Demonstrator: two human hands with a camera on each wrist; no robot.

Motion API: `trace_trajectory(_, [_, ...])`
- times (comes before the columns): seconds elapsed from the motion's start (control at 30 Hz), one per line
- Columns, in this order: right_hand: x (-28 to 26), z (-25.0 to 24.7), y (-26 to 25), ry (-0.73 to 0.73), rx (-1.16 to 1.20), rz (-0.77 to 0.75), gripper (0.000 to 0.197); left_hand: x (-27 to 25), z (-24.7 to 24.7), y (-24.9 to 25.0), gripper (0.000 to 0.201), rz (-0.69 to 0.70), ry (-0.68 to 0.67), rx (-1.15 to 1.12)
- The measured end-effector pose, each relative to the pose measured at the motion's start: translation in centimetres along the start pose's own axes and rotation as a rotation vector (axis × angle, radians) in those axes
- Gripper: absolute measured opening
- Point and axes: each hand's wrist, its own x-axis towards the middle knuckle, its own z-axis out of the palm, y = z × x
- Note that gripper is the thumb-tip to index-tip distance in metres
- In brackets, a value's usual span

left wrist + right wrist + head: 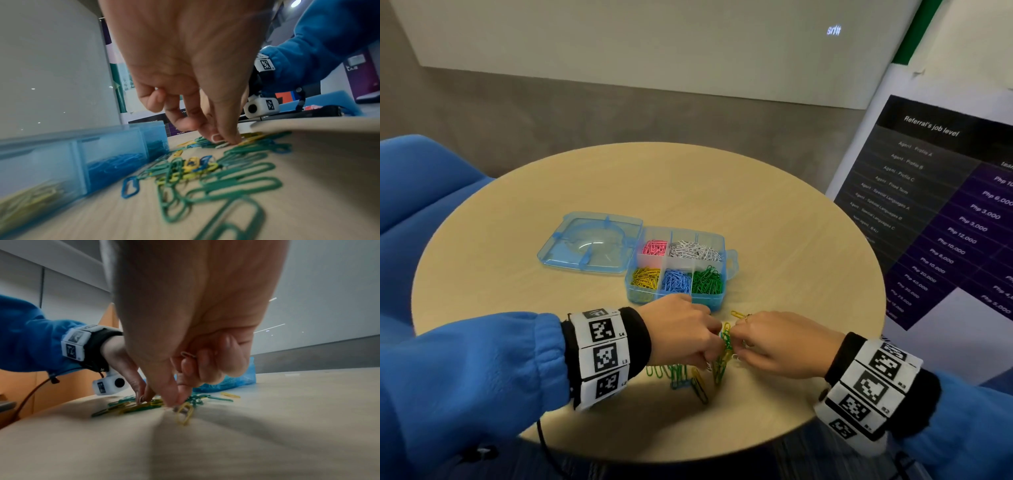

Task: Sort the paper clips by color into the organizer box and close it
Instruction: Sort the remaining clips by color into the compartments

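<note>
**Inspector:** While both hands work the loose pile, state where the clips lie relative to them.

**Assistant:** The loose paper clips (pixel 688 371) lie on the worktop (pixel 774 219) directly beneath and between the left hand (pixel 681 334) and right hand (pixel 780 346), spreading toward the left wrist. Most are green, with some yellow and a few blue. Their long axes point every way; no common direction can be stated.

**Inspector:** Fingers?

**Assistant:** Left fingers (pixel 226 136) are curled down with tips pressed together on a clip in the pile. Right fingers (pixel 174 395) are likewise drawn together on clips at the worktop; a pale clip (pixel 188 354) sits tucked against the curled fingers above.

**Inspector:** Destination?

**Assistant:** The organizer box (pixel 676 267) stands just beyond the hands, its lid (pixel 589 241) open flat to its left. The left hand is nearer its front wall. Pink, white, yellow, blue and green sit in separate compartments.

**Inspector:** Surroundings?

**Assistant:** Round pale wood-grain worktop; blue chair (pixel 421 192) at left, printed poster (pixel 941 219) at right.
</note>
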Motion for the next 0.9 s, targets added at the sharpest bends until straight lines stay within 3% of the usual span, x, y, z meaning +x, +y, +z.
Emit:
trace_trajectory(0.07, [0.1,0.0,0.1,0.015,0.017,0.024,0.018,-0.1,0.2,0.0,0.017,0.029,0.016,0.112])
trace_trajectory(0.13, [0.4,-0.5,0.3,0.065,0.178,0.070,0.013,-0.3,0.6,0.0,0.014,0.023,0.052,0.130])
trace_trajectory(0.2, [1.1,-1.4,0.9,0.155,0.477,0.149,0.016,-0.4,0.7,-0.3,0.010,0.013,0.123,0.052])
trace_trajectory(0.3, [3.2,-3.7,1.6,0.274,1.121,0.313,0.027,-1.0,-0.3,-0.8,0.013,-0.080,0.149,-0.151])
trace_trajectory(0.37, [5.3,-5.4,2.1,0.372,1.339,0.370,0.027,-1.5,-0.8,-1.2,0.013,-0.168,0.145,-0.302])
trace_trajectory(0.43, [7.7,-6.8,2.7,0.466,1.275,0.412,0.026,-1.9,-1.4,-1.7,0.010,-0.241,0.149,-0.518])
trace_trajectory(0.5, [10.0,-7.6,3.4,0.488,1.060,0.414,0.024,-2.4,-1.7,-2.6,0.007,-0.323,0.203,-0.759])
trace_trajectory(0.57, [11.6,-7.9,3.7,0.380,0.843,0.401,0.016,-2.9,-1.7,-3.6,0.013,-0.406,0.260,-0.975])
trace_trajectory(0.63, [12.3,-7.8,3.7,0.262,0.677,0.384,0.021,-3.3,-1.8,-4.6,0.010,-0.479,0.279,-1.120])
trace_trajectory(0.73, [11.5,-7.9,3.5,0.277,0.596,0.349,0.035,-3.4,-2.1,-6.1,0.007,-0.564,0.294,-1.165])
trace_trajectory(0.9, [8.2,-8.0,3.9,0.432,0.681,0.288,0.027,-1.5,-3.3,-9.9,0.006,-0.767,0.486,-0.962])
